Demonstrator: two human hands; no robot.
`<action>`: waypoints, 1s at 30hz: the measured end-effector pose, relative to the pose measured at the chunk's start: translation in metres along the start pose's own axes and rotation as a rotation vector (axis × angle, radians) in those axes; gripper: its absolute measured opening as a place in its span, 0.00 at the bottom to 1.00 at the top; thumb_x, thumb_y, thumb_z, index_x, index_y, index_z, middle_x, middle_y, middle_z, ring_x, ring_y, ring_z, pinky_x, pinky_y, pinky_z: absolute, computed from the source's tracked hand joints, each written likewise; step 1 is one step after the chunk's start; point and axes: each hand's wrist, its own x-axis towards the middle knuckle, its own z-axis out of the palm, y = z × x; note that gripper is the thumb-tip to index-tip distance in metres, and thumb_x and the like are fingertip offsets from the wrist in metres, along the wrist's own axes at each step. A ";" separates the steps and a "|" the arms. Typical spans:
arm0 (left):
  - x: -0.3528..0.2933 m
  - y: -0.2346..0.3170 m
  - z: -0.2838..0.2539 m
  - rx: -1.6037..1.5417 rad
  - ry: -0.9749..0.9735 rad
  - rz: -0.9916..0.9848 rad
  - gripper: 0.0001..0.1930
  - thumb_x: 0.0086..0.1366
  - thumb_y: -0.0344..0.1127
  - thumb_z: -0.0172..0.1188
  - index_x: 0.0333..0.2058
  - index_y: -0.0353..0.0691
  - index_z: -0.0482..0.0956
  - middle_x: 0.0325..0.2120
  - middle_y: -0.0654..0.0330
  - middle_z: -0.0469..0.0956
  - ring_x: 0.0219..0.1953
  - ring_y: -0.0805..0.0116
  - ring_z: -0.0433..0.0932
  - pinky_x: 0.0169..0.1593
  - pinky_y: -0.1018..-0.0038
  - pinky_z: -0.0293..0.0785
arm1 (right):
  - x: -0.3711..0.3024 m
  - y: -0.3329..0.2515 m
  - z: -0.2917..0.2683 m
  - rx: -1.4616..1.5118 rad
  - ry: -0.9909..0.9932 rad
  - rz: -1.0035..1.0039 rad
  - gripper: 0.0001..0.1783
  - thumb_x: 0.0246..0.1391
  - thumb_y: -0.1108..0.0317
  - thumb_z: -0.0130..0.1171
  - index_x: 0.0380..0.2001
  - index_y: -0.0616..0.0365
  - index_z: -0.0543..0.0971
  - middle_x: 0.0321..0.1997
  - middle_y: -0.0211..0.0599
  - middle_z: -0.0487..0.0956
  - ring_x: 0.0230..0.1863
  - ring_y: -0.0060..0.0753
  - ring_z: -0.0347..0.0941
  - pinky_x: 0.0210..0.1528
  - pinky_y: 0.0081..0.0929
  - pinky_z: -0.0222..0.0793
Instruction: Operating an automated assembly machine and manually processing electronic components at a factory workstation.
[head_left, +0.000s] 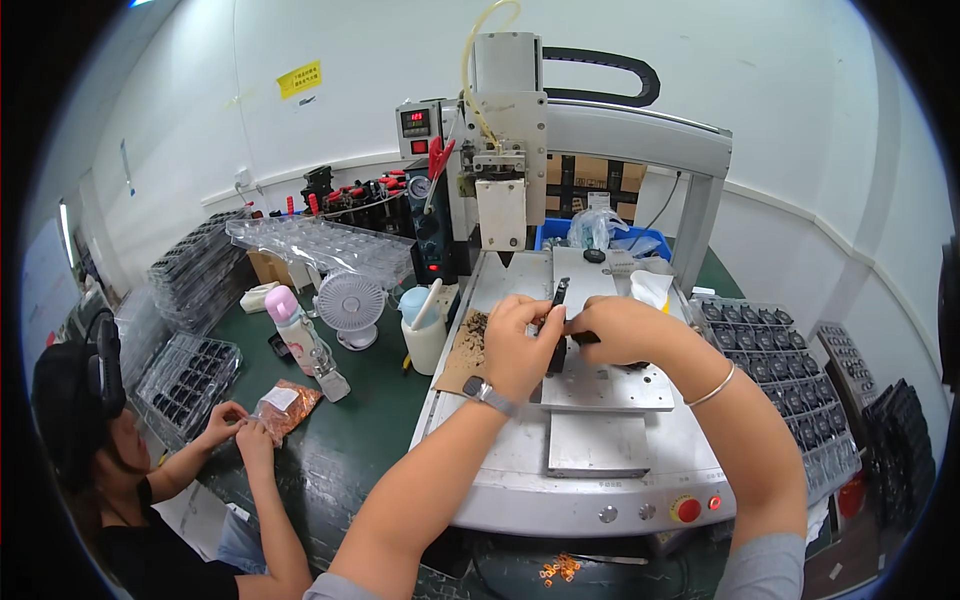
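My left hand (518,345), with a watch at its wrist, is closed around a narrow black part (562,292) that stands up past the fingertips. Just to the right, my right hand (622,330) has its fingers curled down close to that part. What its fingers grip, if anything, is hidden behind the knuckles. Both hands are over the metal fixture plate (610,390) on the bed of a benchtop machine. The machine's head (503,205), with a dark pointed tip, hangs behind my hands. Brown cardboard (465,355) bearing dark bits lies left of my left hand.
Trays of black parts (765,350) stand to the right. A red button (686,509) is on the machine's front. Orange rings (562,569) and tweezers lie near me. At left are a white fan (350,305), bottles, and a co-worker's hands (240,430) at a bag (287,410).
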 end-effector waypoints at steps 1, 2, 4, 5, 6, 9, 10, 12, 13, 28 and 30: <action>0.000 0.003 -0.003 0.001 -0.001 0.001 0.07 0.53 0.31 0.65 0.29 0.33 0.81 0.24 0.58 0.74 0.25 0.69 0.71 0.30 0.75 0.68 | 0.005 0.001 0.002 0.001 0.001 0.000 0.20 0.42 0.68 0.57 0.43 0.54 0.78 0.34 0.45 0.77 0.39 0.46 0.73 0.43 0.34 0.70; 0.000 0.009 -0.006 0.051 0.049 0.101 0.07 0.53 0.31 0.65 0.28 0.33 0.80 0.24 0.58 0.74 0.26 0.69 0.70 0.31 0.75 0.67 | 0.011 0.003 0.004 0.050 0.127 0.091 0.20 0.42 0.70 0.56 0.43 0.57 0.77 0.33 0.48 0.77 0.38 0.48 0.74 0.43 0.35 0.70; -0.001 0.014 -0.009 0.101 0.095 0.201 0.07 0.52 0.31 0.66 0.28 0.33 0.80 0.25 0.58 0.74 0.27 0.68 0.70 0.32 0.75 0.67 | 0.019 0.005 0.003 0.104 0.368 0.176 0.17 0.45 0.73 0.54 0.42 0.64 0.74 0.29 0.50 0.78 0.34 0.50 0.76 0.39 0.38 0.72; -0.003 0.015 -0.013 0.096 0.110 0.186 0.07 0.52 0.31 0.67 0.27 0.33 0.80 0.24 0.59 0.74 0.28 0.67 0.70 0.33 0.75 0.67 | 0.022 -0.004 -0.004 0.108 0.365 0.171 0.17 0.45 0.73 0.54 0.42 0.64 0.74 0.29 0.50 0.78 0.34 0.50 0.76 0.39 0.38 0.72; -0.004 0.015 -0.015 0.091 0.125 0.172 0.08 0.51 0.30 0.68 0.27 0.33 0.80 0.24 0.59 0.74 0.29 0.66 0.70 0.33 0.74 0.67 | 0.024 -0.017 -0.015 0.352 0.293 0.314 0.17 0.45 0.72 0.54 0.41 0.65 0.75 0.27 0.51 0.78 0.33 0.50 0.77 0.37 0.39 0.73; -0.004 0.017 -0.019 0.093 0.145 0.177 0.08 0.50 0.30 0.68 0.27 0.32 0.80 0.24 0.59 0.73 0.29 0.67 0.70 0.32 0.75 0.67 | 0.038 -0.026 -0.014 0.526 0.142 0.471 0.13 0.45 0.68 0.58 0.33 0.66 0.78 0.24 0.53 0.78 0.30 0.52 0.77 0.34 0.40 0.74; -0.004 0.018 -0.019 0.091 0.143 0.179 0.08 0.50 0.30 0.68 0.27 0.32 0.80 0.24 0.59 0.73 0.29 0.67 0.70 0.32 0.75 0.67 | 0.049 -0.015 0.001 0.270 0.167 0.367 0.12 0.43 0.67 0.60 0.30 0.66 0.79 0.24 0.52 0.78 0.30 0.51 0.77 0.34 0.39 0.74; -0.005 0.016 -0.021 0.064 0.155 0.153 0.09 0.50 0.30 0.68 0.28 0.32 0.80 0.25 0.59 0.73 0.28 0.70 0.70 0.32 0.77 0.68 | 0.057 -0.020 0.006 -0.044 0.132 0.283 0.11 0.41 0.64 0.62 0.24 0.62 0.82 0.27 0.50 0.79 0.33 0.50 0.77 0.36 0.39 0.74; -0.005 0.015 -0.022 0.066 0.155 0.152 0.09 0.50 0.30 0.68 0.28 0.32 0.80 0.25 0.59 0.73 0.28 0.70 0.70 0.32 0.77 0.68 | 0.059 -0.021 0.006 -0.043 0.131 0.283 0.11 0.41 0.64 0.62 0.24 0.62 0.82 0.27 0.50 0.79 0.33 0.50 0.77 0.36 0.39 0.74; -0.003 0.016 -0.034 -0.039 0.219 0.020 0.09 0.50 0.31 0.69 0.27 0.34 0.79 0.26 0.60 0.73 0.28 0.74 0.70 0.33 0.79 0.69 | 0.063 -0.047 0.014 -0.075 -0.005 0.474 0.15 0.47 0.58 0.53 0.27 0.58 0.82 0.39 0.46 0.80 0.43 0.48 0.76 0.42 0.39 0.72; 0.000 0.018 -0.038 -0.042 0.279 -0.007 0.09 0.48 0.30 0.69 0.27 0.35 0.79 0.25 0.61 0.73 0.27 0.71 0.70 0.31 0.77 0.68 | 0.064 -0.048 0.027 -0.195 0.345 0.343 0.25 0.52 0.49 0.47 0.34 0.60 0.82 0.51 0.49 0.74 0.56 0.51 0.66 0.53 0.44 0.62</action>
